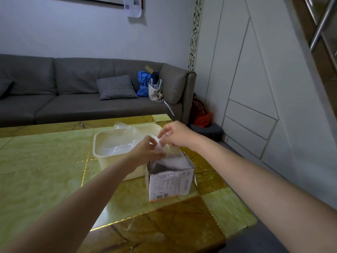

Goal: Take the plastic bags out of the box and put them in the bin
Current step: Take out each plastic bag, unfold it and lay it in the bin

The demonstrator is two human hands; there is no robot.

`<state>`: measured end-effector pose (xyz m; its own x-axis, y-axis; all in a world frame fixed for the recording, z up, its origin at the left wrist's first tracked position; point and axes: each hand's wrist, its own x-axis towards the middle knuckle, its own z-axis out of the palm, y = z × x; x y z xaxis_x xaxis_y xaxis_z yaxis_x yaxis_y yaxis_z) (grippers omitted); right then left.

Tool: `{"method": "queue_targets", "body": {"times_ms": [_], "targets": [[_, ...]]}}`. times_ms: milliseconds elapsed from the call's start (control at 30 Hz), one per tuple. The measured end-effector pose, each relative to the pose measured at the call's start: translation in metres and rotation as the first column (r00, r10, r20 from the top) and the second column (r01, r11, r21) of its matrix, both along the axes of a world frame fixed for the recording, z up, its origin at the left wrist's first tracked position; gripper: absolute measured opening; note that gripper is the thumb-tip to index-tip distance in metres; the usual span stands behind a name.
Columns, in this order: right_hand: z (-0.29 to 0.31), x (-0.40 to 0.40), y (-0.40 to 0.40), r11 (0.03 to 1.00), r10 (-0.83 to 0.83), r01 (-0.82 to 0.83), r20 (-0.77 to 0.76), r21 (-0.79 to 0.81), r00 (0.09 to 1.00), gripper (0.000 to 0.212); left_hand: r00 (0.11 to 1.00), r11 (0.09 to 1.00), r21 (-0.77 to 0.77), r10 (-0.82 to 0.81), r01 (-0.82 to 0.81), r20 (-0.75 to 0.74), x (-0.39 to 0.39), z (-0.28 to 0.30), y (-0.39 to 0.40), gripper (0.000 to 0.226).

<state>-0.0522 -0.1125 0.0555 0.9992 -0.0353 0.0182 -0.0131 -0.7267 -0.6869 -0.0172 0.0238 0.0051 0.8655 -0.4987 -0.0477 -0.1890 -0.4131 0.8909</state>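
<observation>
Box (170, 178) stands open on the table (45, 161), touching the near right corner of the bin (102, 141). Just above the box, left hand (145, 150) and right hand (173, 134) both pinch a clear plastic bag (165, 149); more bags (124, 143) lie in the bin

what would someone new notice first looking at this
The eye lands on the two hands meeting in the middle: the left hand and right hand both pinch a clear plastic bag rising out of the open cardboard box. Just behind and left of the box stands a cream bin already holding crumpled plastic. Both stand on a glossy green and brown stone table, with a grey sofa beyond.
</observation>
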Motion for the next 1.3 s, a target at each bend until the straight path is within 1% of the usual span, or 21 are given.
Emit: {"method": "queue_targets", "body": {"times_ms": [33, 100, 200, 233, 300, 367, 433, 533, 600, 700, 800, 867, 933, 967, 1033, 1100, 1133, 1167, 1200, 1267, 1300], "targets": [[0.005, 0.001, 0.002, 1.000, -0.002, 0.003, 0.095, -0.019, 0.995, 0.017, 0.997, 0.997, -0.073, 0.014, -0.019, -0.080, 0.000, 0.001, 0.002, 0.047], [0.017, 0.001, 0.005, 0.999, 0.018, -0.003, 0.288, -0.054, 0.957, 0.012, 0.993, 0.989, -0.150, -0.015, -0.003, -0.117, -0.001, 0.000, 0.004, 0.048], [0.037, 0.002, 0.005, 0.988, 0.078, -0.001, 0.489, -0.156, 0.869, 0.009, 0.996, 0.953, -0.298, -0.068, 0.045, -0.066, -0.004, 0.007, 0.006, 0.020], [0.042, 0.003, 0.003, 0.987, 0.067, 0.024, 0.543, -0.158, 0.837, 0.008, 0.996, 0.936, -0.349, -0.065, 0.039, -0.063, -0.004, 0.008, 0.008, 0.012], [0.047, 0.006, -0.005, 0.994, -0.022, 0.083, 0.618, -0.071, 0.786, 0.007, 0.991, 0.900, -0.436, -0.043, -0.017, -0.127, 0.000, 0.013, 0.014, 0.010], [0.043, 0.006, -0.014, 0.991, -0.136, 0.116, 0.615, 0.072, 0.777, 0.011, 0.960, 0.838, -0.526, -0.013, -0.141, -0.278, 0.005, 0.016, 0.021, 0.010], [0.033, 0.006, -0.020, 0.972, -0.220, 0.130, 0.561, 0.196, 0.798, 0.016, 0.930, 0.780, -0.576, 0.018, -0.243, -0.368, 0.010, 0.019, 0.029, 0.010], [0.022, 0.008, -0.022, 0.930, -0.300, 0.137, 0.493, 0.341, 0.817, 0.023, 0.927, 0.792, -0.524, 0.137, -0.315, -0.349, 0.017, 0.025, 0.039, 0.013], [0.023, 0.014, -0.016, 0.897, -0.327, 0.112, 0.469, 0.428, 0.820, 0.029, 0.926, 0.773, -0.540, 0.161, -0.333, -0.341, 0.025, 0.034, 0.049, 0.013], [0.029, 0.031, -0.008, 0.909, -0.344, 0.149, 0.498, 0.390, 0.796, 0.034, 0.921, 0.724, -0.576, 0.240, -0.381, -0.308, 0.044, 0.051, 0.066, 0.013], [0.026, 0.056, -0.003, 0.901, -0.396, 0.228, 0.488, 0.369, 0.778, 0.032, 0.868, 0.664, -0.562, 0.416, -0.493, -0.270, 0.069, 0.060, 0.087, 0.016], [0.016, 0.071, -0.002, 0.903, -0.386, 0.238, 0.438, 0.357, 0.812, 0.028, 0.806, 0.656, -0.502, 0.568, -0.564, -0.164, 0.081, 0.063, 0.098, 0.020], [0.004, 0.083, 0.003, 0.930, -0.322, 0.214, 0.384, 0.299, 0.865, 0.025, 0.694, 0.663, -0.416, 0.714, -0.623, 0.099, 0.095, 0.064, 0.103, 0.034], [-0.003, 0.086, 0.006, 0.948, -0.278, 0.194, 0.357, 0.253, 0.892, 0.025, 0.629, 0.680, -0.368, 0.731, -0.635, 0.265, 0.096, 0.066, 0.102, 0.037], [-0.016, 0.097, 0.011, 0.978, -0.175, 0.132, 0.297, 0.160, 0.939, 0.028, 0.567, 0.785, -0.233, 0.585, -0.574, 0.580, 0.097, 0.069, 0.092, 0.039], [-0.025, 0.104, 0.014, 0.995, -0.092, 0.081, 0.230, 0.056, 0.969, 0.032, 0.565, 0.875, 0.110, 0.204, -0.472, 0.799, 0.096, 0.066, 0.074, 0.053], [-0.029, 0.108, 0.014, 0.998, -0.060, 0.061, 0.200, 0.002, 0.978, 0.035, 0.594, 0.860, 0.308, -0.006, -0.408, 0.804, 0.098, 0.060, 0.063, 0.064], [-0.032, 0.111, 0.014, 0.998, -0.032, 0.040, 0.174, -0.043, 0.984, 0.038, 0.660, 0.814, 0.484, -0.176, -0.320, 0.731, 0.100, 0.052, 0.052, 0.074], [-0.035, 0.113, 0.013, 0.997, -0.005, 0.018, 0.152, -0.080, 0.988, 0.040, 0.746, 0.746, 0.630, -0.291, -0.215, 0.599, 0.101, 0.044, 0.042, 0.082], [-0.042, 0.114, 0.011, 0.988, 0.045, -0.030, 0.093, -0.148, 0.995, 0.046, 0.873, 0.614, 0.788, -0.359, -0.046, 0.330, 0.108, 0.024, 0.028, 0.093], [-0.045, 0.115, 0.009, 0.981, 0.061, -0.050, 0.051, -0.185, 0.997, 0.049, 0.896, 0.547, 0.837, -0.363, -0.016, 0.255, 0.114, 0.014, 0.025, 0.095]]}}
